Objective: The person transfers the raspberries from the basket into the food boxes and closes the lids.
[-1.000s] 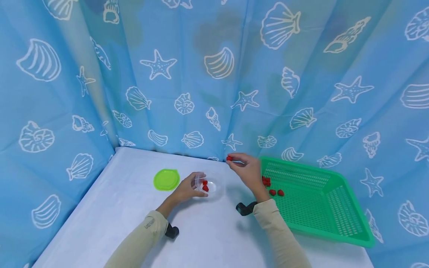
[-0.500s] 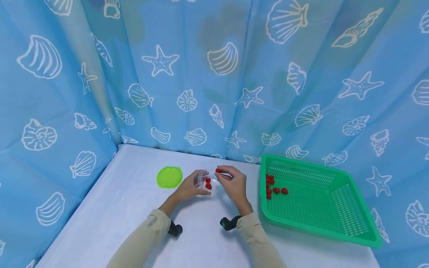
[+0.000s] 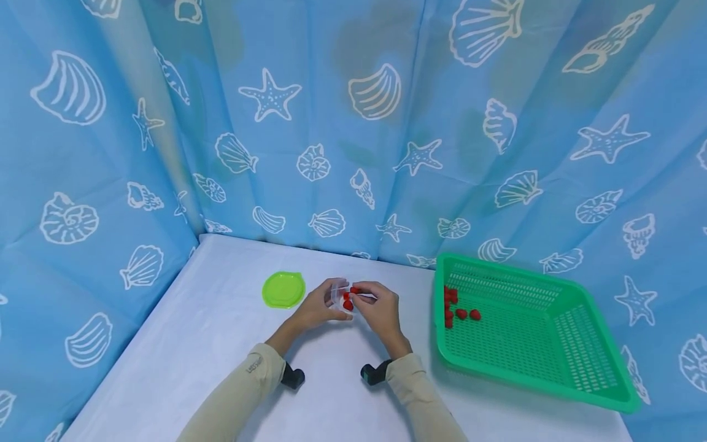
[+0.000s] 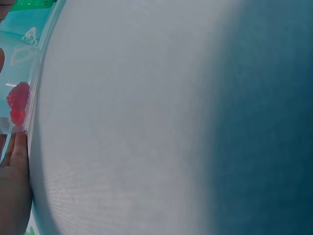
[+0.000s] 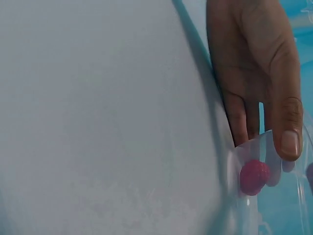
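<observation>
My left hand [image 3: 319, 305] grips a small clear plastic container [image 3: 337, 293] from its left side. Two red raspberries [image 3: 348, 305] show inside it, and the left wrist view has raspberries [image 4: 18, 100] behind the clear wall. In the right wrist view, the left hand's thumb [image 5: 289, 142] lies at the container's rim, with other fingers seen through the plastic beside a raspberry [image 5: 254, 176]. My right hand [image 3: 381, 309] pinches another raspberry [image 3: 355, 290] at the container's mouth, its fingertips partly covering the berry.
A large green mesh basket [image 3: 530, 393] stands on the right, with several raspberries in its left corner. A bright green lid [image 3: 283, 290] lies left of the container. Behind the white tabletop [image 3: 326, 393] hangs a blue shell-patterned curtain [image 3: 331, 123].
My right hand has moved left and down from beside the basket to the container, carrying its raspberry. The left hand keeps its grip on the container. The head view has shifted slightly.
</observation>
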The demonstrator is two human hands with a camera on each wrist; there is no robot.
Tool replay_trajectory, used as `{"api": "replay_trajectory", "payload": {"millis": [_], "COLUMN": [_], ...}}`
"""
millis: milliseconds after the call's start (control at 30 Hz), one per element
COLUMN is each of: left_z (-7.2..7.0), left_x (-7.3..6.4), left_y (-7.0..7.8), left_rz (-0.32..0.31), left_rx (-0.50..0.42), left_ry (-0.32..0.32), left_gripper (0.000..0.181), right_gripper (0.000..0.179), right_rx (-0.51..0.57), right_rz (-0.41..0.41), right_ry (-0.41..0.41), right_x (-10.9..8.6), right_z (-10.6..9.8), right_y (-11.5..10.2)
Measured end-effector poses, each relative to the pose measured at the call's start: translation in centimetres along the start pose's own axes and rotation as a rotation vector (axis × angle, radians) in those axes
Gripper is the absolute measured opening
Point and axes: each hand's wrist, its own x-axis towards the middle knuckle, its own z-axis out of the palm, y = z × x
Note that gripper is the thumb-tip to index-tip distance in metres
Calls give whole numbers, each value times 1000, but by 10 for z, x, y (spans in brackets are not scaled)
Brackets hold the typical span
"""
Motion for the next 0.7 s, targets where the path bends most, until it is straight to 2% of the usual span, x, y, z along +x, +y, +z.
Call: {"api": "replay_trajectory", "payload": {"millis": [233,433,700], "left_z": [-1,0,-1], "left_x": [-1,-1,0], "left_y": [0,0,0], "left_rz": [18,-7,1], "left_rx": [-33,-25,-29], "left_ry": [-15,-18,-12], "left_gripper": [84,84,84], "right_gripper": [23,21,20], "right_rx": [-146,-242,-215], "right_rz": [-15,4,11], "right_ry": [-148,-220,-254], "right_x": [10,16,18], "right_z": [3,4,2], "right_y": [-5,-11,-14]}}
